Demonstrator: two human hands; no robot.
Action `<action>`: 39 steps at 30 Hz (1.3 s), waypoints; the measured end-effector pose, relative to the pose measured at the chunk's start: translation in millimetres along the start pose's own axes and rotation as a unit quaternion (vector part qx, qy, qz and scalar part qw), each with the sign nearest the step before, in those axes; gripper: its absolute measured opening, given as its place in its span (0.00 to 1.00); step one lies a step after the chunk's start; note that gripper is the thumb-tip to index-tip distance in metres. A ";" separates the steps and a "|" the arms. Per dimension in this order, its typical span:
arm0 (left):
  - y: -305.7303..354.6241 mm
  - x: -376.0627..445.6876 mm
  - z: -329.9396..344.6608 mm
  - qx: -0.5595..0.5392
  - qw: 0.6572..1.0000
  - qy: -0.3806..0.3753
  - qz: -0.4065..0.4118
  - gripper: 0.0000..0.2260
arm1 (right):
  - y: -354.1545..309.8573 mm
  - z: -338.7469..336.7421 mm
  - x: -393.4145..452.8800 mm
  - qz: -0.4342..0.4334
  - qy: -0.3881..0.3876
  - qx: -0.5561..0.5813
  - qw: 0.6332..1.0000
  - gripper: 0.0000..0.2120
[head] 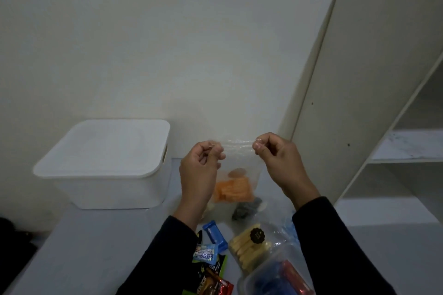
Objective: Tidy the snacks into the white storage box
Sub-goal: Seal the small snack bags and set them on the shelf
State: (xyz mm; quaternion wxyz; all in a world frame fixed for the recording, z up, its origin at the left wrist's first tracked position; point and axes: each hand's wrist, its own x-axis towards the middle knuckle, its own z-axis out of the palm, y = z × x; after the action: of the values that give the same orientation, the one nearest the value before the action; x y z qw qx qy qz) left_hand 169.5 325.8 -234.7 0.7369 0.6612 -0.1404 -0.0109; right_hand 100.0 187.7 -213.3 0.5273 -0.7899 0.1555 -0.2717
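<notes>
**Sam:** What have I got up there?

**Me:** I have a clear bag (236,175) in the air, in the middle. Orange snacks (233,190) sit at the bottom of it. My left hand (200,165) pinches the top left corner. My right hand (275,158) pinches the top right corner. Both hands are closed tight on the bag's top edge.

**Sam:** And the white box (107,165)?

**Me:** It is to the left, far back by the wall. Its lid (103,148) is on.

**Sam:** What could go wrong?

**Me:** I think the bag top may be open. If I tip it, the orange snacks could fall out onto the table (96,246). The plastic looks slippery too, so one corner could slide from my fingers. Also, both hands are busy, so I can't lift the lid yet.

**Sam:** Anything else?

**Me:** More snacks lie near me: a blue bar (214,235), pale sticks (249,249) and a tub (275,278). My sleeves could knock them.
</notes>
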 end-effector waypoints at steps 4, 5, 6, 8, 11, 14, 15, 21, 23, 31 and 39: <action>3.1 2.0 -5.6 0.047 0.998 -0.015 0.030 0.08 | -2.5 -2.3 -0.8 0.007 -0.008 0.036 0.999 0.11; 3.9 2.9 -6.6 0.056 0.997 -0.016 0.041 0.08 | -4.2 -2.4 -1.3 0.009 -0.024 0.047 0.999 0.10; 4.8 3.1 -7.1 0.063 0.997 -0.016 0.049 0.08 | -5.8 -2.4 -1.7 0.008 -0.035 0.051 0.998 0.11; 6.3 1.8 -7.2 0.063 0.996 -0.022 0.053 0.07 | -7.0 -2.0 -1.5 -0.004 -0.031 0.049 0.998 0.12; 8.6 -1.8 -6.1 0.054 0.996 -0.051 0.041 0.06 | -6.5 -3.2 0.4 -0.014 -0.008 0.046 0.999 0.11; 10.6 -1.3 -6.2 0.065 0.995 -0.062 0.049 0.07 | -7.7 -4.5 0.0 -0.007 -0.030 0.059 0.998 0.09; 10.6 -0.9 -6.7 0.065 0.995 -0.060 0.053 0.08 | -8.5 -4.5 -0.2 -0.003 -0.043 0.067 0.997 0.09; 10.6 -6.1 -4.6 0.030 0.997 -0.050 0.046 0.07 | -11.5 -4.3 0.2 -0.009 -0.053 0.077 0.996 0.09; 13.0 -5.2 -4.8 0.020 0.998 -0.049 0.042 0.07 | -12.3 -4.7 -0.4 0.000 -0.061 0.100 0.993 0.07; 19.4 -5.8 -6.1 0.021 0.994 -0.101 0.027 0.04 | -13.1 -5.6 -0.1 0.016 -0.053 0.150 0.987 0.06; 19.5 -8.5 -4.7 0.011 0.994 -0.097 0.041 0.03 | -20.0 -1.2 -1.3 0.007 -0.087 0.143 0.986 0.06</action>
State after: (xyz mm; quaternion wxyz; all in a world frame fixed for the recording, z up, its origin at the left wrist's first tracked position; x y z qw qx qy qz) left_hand 159.1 334.5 -217.7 0.7120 0.6590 -0.2384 -0.0431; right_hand 97.5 195.5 -194.9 0.6485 -0.7255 0.0740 -0.2181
